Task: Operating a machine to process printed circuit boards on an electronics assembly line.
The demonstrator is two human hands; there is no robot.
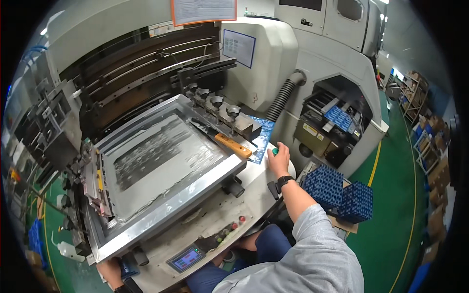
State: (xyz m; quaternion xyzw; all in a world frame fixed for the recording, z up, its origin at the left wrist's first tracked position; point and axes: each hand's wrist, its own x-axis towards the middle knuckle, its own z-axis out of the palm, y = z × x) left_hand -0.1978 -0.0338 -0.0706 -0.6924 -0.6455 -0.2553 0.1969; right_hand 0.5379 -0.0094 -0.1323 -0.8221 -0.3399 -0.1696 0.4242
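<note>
My right hand [278,159] is at the right corner of the machine's white table, its thumb and fingers apart around a green round button [275,152]. Just left of it, a blue patterned sheet [264,139] shows from under the print head. My left hand [110,272] is low at the left, by the near left corner of a metal-framed printing screen [171,189]; its fingers are hidden. Beside that hand lies something dark blue [128,267]. An ink spatula [233,145] with an orange handle rests across the screen's right side. Grey ink smears cover the mesh.
A control panel [186,259] and several coloured buttons [234,226] line the table's front. Stacks of blue patterned sheets [323,185] stand at the right, below a machine opening with another blue sheet [339,118]. A ribbed hose [283,97] runs behind. A white squeeze bottle [70,250] is at the left.
</note>
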